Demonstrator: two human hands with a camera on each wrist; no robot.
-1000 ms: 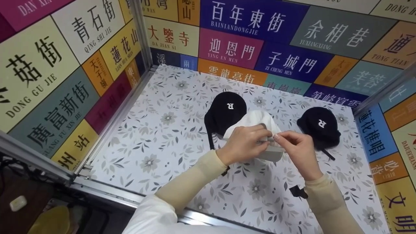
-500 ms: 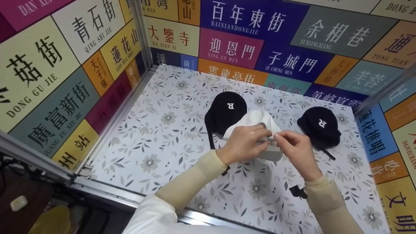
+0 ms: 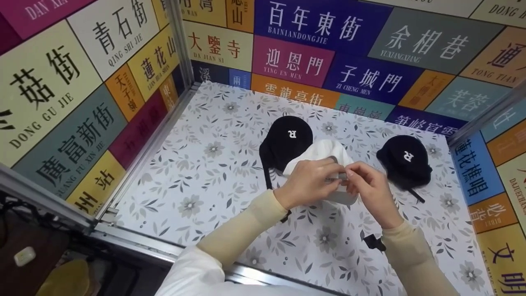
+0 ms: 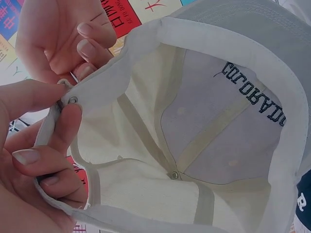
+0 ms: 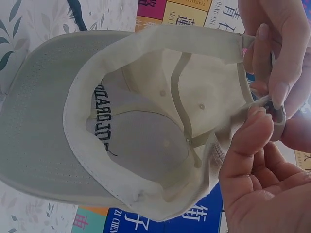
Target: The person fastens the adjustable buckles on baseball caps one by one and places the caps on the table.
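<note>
A pale baseball cap (image 3: 322, 150) is between my hands, its hollow inside facing me and its grey brim (image 5: 34, 111) pointing away from the strap in the right wrist view. My left hand (image 3: 310, 181) pinches the cap's back strap (image 4: 46, 128) between thumb and forefinger, other fingers curled through the rear opening. Beside those fingertips sits a small metal fastener (image 4: 73, 100). Thumb and fingertips of my right hand (image 3: 372, 189) pinch the strap close by, meeting the left fingertips. Dark embroidered letters (image 4: 252, 92) show in reverse inside the crown.
A black cap (image 3: 287, 142) with a white R lies behind the pale cap, on the left. Another black cap (image 3: 404, 160) sits to the right. Flowered cloth (image 3: 205, 172) covers the table, enclosed by sign-printed walls (image 3: 291, 61) and a metal frame edge (image 3: 135, 242).
My right hand has turned slightly and shifted a little left, its fingers now nearer the left fingertips at the strap. The left hand and the black caps keep their places.
</note>
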